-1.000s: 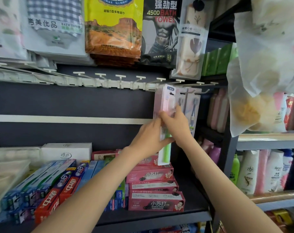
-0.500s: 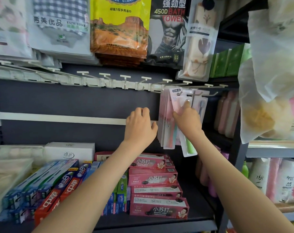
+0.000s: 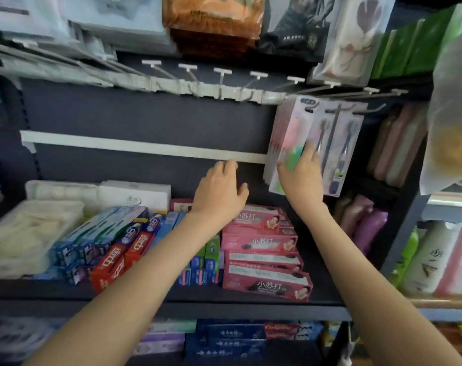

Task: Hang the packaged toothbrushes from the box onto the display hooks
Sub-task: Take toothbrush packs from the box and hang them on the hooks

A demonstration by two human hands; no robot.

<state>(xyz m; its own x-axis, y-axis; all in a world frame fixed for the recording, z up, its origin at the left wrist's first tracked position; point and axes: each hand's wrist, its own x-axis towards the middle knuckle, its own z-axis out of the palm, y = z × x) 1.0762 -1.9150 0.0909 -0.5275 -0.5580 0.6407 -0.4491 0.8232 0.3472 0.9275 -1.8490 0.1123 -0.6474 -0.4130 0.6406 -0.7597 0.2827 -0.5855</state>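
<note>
Filling most of the view, the dark shelving bay point(image 3: 145, 114) carries a white rail of display hooks point(image 3: 224, 91) across its top, most pegs bare, presumably waiting for stock. Below, stacked toothpaste boxes point(image 3: 261, 241) crowd the shelf. At the rail's right end the pink packaged toothbrushes point(image 3: 290, 128) hang in a tight bunch, just beside the grey-brush packs point(image 3: 348, 138). The right hand point(image 3: 302, 178) lies on the lower front of the foremost pink pack, fingers straight up it, likely steadying the bunch so it hangs square. The left hand point(image 3: 219, 191) hovers apart, loosely curled and holding nothing, near the white strip point(image 3: 145, 147). The supply box is out of view.
</note>
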